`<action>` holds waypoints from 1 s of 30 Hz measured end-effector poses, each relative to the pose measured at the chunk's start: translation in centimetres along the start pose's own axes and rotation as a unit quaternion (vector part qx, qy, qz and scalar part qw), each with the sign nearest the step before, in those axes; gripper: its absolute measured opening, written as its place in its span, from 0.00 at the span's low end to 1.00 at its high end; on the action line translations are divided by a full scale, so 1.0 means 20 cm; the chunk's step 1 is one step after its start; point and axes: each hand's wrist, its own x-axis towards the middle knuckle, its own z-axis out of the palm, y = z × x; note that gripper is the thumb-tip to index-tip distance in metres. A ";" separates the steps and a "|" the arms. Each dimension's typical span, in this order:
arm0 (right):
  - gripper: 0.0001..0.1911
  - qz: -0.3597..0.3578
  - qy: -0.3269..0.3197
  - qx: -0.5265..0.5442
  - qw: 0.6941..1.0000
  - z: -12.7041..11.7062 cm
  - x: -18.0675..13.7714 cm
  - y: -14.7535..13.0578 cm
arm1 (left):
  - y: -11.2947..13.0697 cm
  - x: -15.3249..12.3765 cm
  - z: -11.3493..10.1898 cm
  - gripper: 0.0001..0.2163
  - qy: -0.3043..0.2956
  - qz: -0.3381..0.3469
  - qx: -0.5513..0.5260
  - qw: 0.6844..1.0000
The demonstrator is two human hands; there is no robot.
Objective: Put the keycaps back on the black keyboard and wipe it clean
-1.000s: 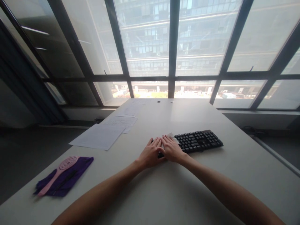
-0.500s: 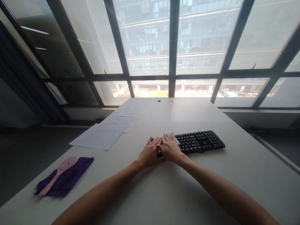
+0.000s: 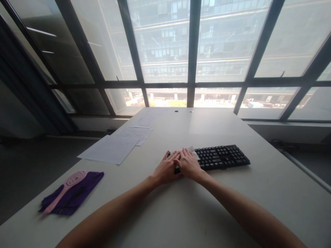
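Observation:
A black keyboard [image 3: 222,155] lies on the white table, its left end beneath both hands. My right hand [image 3: 189,163] rests palm down, fingers stretched flat over a white tissue [image 3: 194,154] that pokes out at its far and right sides. My left hand [image 3: 165,168] lies against it on the keyboard's left end, fingers extended and the outermost one spread away. The fingertips of the two hands meet or overlap over the keys. How much tissue lies under my left hand is hidden.
On the left, a pink hairbrush [image 3: 75,178] sits on a folded purple cloth [image 3: 89,186]. Several sheets of paper [image 3: 110,150] run along the left edge of the table [image 3: 207,129]. Large windows [image 3: 165,41] stand beyond the far end.
The view has shifted slightly, moving everything a little to the right in the picture. My hands stay in nearly the same place on the keyboard and tissue.

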 end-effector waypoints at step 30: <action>0.44 -0.069 0.030 -0.026 0.997 0.04 -0.33 0.03 | 0.09 -0.03 0.02 0.25 -0.021 0.076 0.086 0.993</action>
